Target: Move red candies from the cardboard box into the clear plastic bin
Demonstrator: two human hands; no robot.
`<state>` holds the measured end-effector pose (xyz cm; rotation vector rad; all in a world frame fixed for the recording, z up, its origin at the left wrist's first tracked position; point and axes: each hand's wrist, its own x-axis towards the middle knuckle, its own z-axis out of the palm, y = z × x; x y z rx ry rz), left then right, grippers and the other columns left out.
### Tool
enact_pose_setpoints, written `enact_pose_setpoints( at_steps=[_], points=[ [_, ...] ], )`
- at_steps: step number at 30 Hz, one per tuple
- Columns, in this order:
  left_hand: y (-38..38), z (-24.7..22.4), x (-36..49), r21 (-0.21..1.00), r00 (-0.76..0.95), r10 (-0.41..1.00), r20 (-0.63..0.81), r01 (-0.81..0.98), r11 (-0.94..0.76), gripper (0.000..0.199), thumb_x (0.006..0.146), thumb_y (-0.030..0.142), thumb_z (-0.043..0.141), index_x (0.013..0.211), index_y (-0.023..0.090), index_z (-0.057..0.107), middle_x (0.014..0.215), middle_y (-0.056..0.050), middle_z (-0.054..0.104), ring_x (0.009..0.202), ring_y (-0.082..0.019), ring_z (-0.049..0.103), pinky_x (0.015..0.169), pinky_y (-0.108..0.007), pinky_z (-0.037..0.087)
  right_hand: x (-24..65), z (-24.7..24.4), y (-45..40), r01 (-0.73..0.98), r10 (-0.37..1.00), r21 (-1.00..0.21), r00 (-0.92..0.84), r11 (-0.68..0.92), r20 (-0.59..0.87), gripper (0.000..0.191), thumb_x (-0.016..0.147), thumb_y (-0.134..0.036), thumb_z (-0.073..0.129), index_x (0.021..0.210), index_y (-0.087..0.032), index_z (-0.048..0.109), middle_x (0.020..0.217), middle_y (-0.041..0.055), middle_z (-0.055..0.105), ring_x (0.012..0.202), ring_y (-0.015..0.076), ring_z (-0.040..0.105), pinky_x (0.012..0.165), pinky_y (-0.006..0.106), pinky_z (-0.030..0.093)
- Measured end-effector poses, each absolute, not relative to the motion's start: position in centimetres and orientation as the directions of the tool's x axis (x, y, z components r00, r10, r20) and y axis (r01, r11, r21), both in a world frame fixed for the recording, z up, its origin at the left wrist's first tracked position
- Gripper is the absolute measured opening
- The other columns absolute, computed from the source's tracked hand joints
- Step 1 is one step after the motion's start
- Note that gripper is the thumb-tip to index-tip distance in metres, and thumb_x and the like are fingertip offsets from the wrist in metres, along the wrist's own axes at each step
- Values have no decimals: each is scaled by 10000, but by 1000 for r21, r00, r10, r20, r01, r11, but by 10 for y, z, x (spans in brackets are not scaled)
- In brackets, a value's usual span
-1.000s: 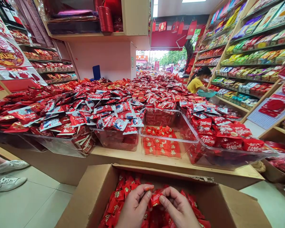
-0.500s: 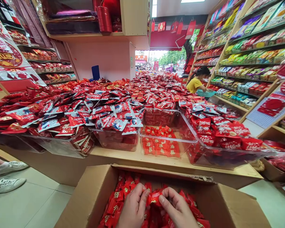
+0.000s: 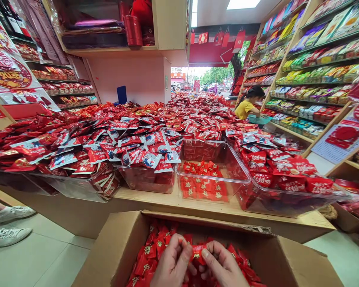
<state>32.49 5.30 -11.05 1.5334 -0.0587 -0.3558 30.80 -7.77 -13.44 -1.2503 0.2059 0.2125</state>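
Observation:
A small red candy packet [image 3: 198, 253] with gold print is stretched between my two hands. My left hand [image 3: 175, 261] pinches its left end between thumb and finger, while my right hand [image 3: 221, 263] grips the right end the same way. Both hands are above an open cardboard box [image 3: 122, 243] full of similar red packets [image 3: 148, 251]. On the counter beyond the box, a clear plastic bin [image 3: 242, 179] holds red packets [image 3: 203, 185] with gold characters, laid in rows at the front. My palms are turned away from view.
Bins heaped with red and white snack packets [image 3: 143, 153] flank the clear bin on the wooden counter [image 3: 164, 201]. A person in a yellow top [image 3: 243, 109] is by the shelves [image 3: 311, 85] at right. White shoes [image 3: 10, 237] stand on the floor at left.
The whole view has shifted slightly downward in the frame. My hands still hold the candy packet by both ends, with only a slight change in finger position.

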Motion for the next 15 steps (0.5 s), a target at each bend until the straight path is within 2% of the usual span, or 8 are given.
enact_pose_setpoints(
  at_steps=[5,9,12,15],
  points=[
    [51,-112,324,937,935,-277,-224,284,201,325,623,371,659,818,189,473,597,53,561,509,-76,506,476,-189,369,305,-134,-77,-193,30,-944,981,269,-193,365,647,-487,607,620,-147,475,565,-16,510,511,86,456,488,207,370],
    [53,-114,327,917,935,-272,-229,301,261,307,585,282,710,796,173,515,667,36,599,582,-68,518,560,-195,400,305,-127,-77,-162,6,-931,985,327,-170,322,616,-420,667,739,-141,561,674,11,572,627,108,515,576,215,405],
    [53,-112,328,899,918,-288,-272,349,264,301,575,272,719,774,170,517,626,43,599,521,-59,501,501,-189,380,306,-125,-78,-185,57,-911,983,368,-177,297,619,-400,672,700,-134,568,618,0,571,558,93,512,539,208,397],
    [51,-107,326,894,936,-251,-248,321,312,313,531,250,746,738,157,531,589,42,610,508,-59,506,494,-186,378,306,-126,-79,-184,61,-916,983,355,-174,288,633,-388,664,629,-125,546,555,-19,536,488,71,472,484,193,372]
  ],
)
